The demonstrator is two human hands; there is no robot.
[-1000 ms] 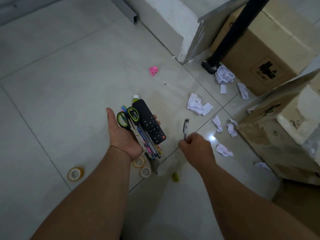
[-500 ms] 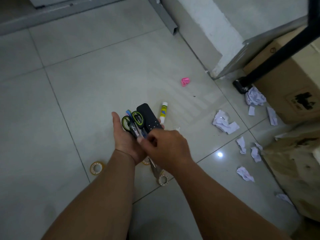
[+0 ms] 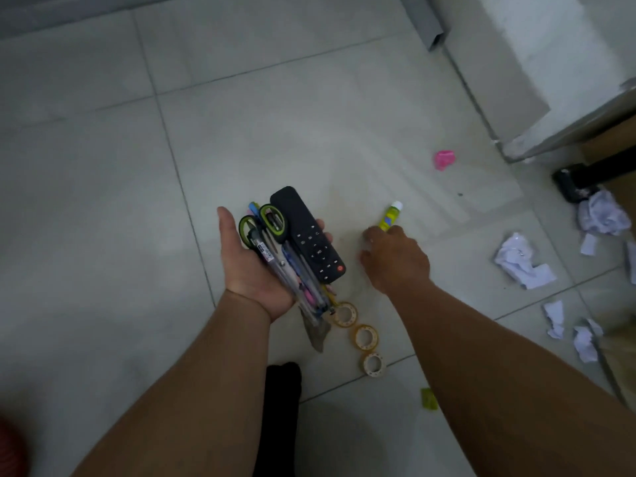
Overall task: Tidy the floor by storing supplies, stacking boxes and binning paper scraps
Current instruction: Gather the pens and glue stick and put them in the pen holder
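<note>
My left hand (image 3: 251, 266) lies palm up and holds a bundle of supplies: a black remote (image 3: 306, 235), green-handled scissors (image 3: 265, 225) and several pens (image 3: 303, 287). My right hand (image 3: 395, 259) reaches down over the tiled floor, its fingertips at the lower end of a yellow glue stick (image 3: 390, 216) with a white cap; whether the fingers close on it I cannot tell. Three tape rolls (image 3: 366, 336) lie in a row on the floor just below my left hand.
Crumpled white paper scraps (image 3: 519, 259) lie scattered at the right, near a black stand foot (image 3: 573, 182) and a cardboard box. A pink scrap (image 3: 444, 159) lies farther back, a small green piece (image 3: 428, 398) near my right forearm. A wall corner (image 3: 516, 80) stands at top right.
My right hand put the thin object it held into the bundle, then moved right and down to the glue stick. The view has shifted left.
</note>
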